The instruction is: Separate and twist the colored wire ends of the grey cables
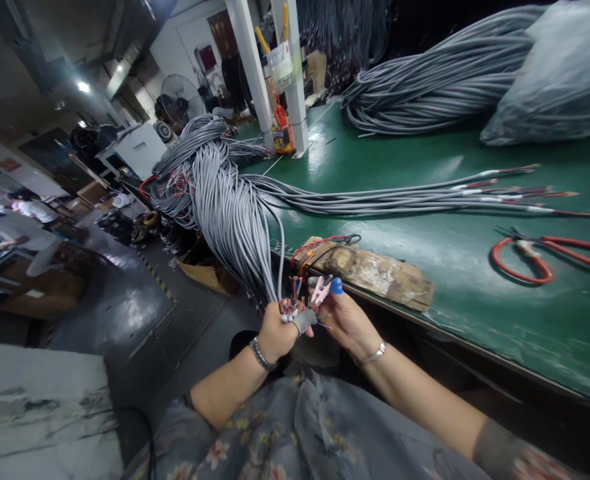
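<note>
My left hand is closed around the stripped ends of a thick bundle of grey cables, which hangs over the table's edge. Short coloured wires fan out above its fist, and a grey covering wraps its thumb. Close beside it, my right hand pinches a small pink clip shaped like a clothespin. A blue cover sits on one fingertip of that hand. The clip is right by the coloured wires; whether it touches them I cannot tell.
A worn wooden block lies along the green table's front edge. Cable ends stretch across the table behind it. A red-handled tool lies to the right, a plastic-covered cable coil at the back. Another person sits far left.
</note>
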{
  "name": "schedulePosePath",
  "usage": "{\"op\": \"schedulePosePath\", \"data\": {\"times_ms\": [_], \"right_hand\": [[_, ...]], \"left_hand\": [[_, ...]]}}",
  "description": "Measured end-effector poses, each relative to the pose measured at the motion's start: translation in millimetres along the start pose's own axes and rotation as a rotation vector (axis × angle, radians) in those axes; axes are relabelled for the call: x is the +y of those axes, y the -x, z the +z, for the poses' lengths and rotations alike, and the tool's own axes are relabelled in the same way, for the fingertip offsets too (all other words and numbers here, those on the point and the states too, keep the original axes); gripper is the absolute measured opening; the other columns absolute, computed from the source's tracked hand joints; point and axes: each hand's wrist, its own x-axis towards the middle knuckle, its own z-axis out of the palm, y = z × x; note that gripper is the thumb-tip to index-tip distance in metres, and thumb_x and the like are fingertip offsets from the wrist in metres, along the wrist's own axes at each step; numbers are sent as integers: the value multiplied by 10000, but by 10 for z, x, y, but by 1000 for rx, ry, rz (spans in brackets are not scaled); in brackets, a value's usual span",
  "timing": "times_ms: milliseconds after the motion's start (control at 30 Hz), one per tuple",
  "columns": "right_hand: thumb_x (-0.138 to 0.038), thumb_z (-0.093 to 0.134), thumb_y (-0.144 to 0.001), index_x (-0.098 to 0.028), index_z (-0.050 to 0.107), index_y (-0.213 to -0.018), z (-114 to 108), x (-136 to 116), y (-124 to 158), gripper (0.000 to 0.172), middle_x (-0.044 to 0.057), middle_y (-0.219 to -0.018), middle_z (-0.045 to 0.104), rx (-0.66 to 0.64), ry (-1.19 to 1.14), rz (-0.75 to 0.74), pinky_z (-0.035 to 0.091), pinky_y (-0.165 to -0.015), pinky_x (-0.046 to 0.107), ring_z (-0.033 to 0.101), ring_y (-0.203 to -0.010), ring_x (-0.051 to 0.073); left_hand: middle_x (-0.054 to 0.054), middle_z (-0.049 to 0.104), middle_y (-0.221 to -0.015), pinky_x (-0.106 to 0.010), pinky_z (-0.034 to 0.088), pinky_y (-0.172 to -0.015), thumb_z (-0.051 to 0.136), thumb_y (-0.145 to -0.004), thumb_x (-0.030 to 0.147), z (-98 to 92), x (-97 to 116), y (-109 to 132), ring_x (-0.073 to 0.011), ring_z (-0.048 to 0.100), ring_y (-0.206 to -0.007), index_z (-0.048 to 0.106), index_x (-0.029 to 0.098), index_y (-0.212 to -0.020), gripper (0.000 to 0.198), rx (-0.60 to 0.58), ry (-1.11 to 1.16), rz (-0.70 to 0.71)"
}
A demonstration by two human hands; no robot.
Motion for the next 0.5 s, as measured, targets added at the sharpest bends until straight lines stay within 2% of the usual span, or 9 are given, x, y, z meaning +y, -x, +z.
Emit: {"op": "schedulePosePath", "data": {"times_ms": [233, 400, 500], "right_hand": [[-746, 714, -577, -237, 738, -765, -5, -75, 67, 543, 28, -735, 694, -49, -14, 52, 469, -559, 295, 555, -594, 157], [-562, 804, -626, -234, 748, -842, -29, -98, 56, 398, -1, -704, 679, -46, -4, 9, 473, -584, 270, 546, -603, 136], [-585, 777, -656, -224, 735, -839, -39, -85, 51, 406, -6, -679, 655, -46, 23, -21, 470, -587, 277, 528, -592, 134]], "left_hand": [[-40, 601, -468, -264, 441, -558, 686, -730, 579, -40, 36, 59, -128, 534, -476, 605, 167, -458, 501, 0, 79, -10], [-34, 612, -473, -260, 433, -545, 676, -745, 569, -17, 16, 96, -124, 532, -471, 616, 164, -489, 483, 134, 109, 4], [-31, 604, -472, -264, 440, -560, 653, -775, 539, 30, 27, 81, -129, 545, -490, 615, 169, -471, 481, 182, 100, 26]]}}
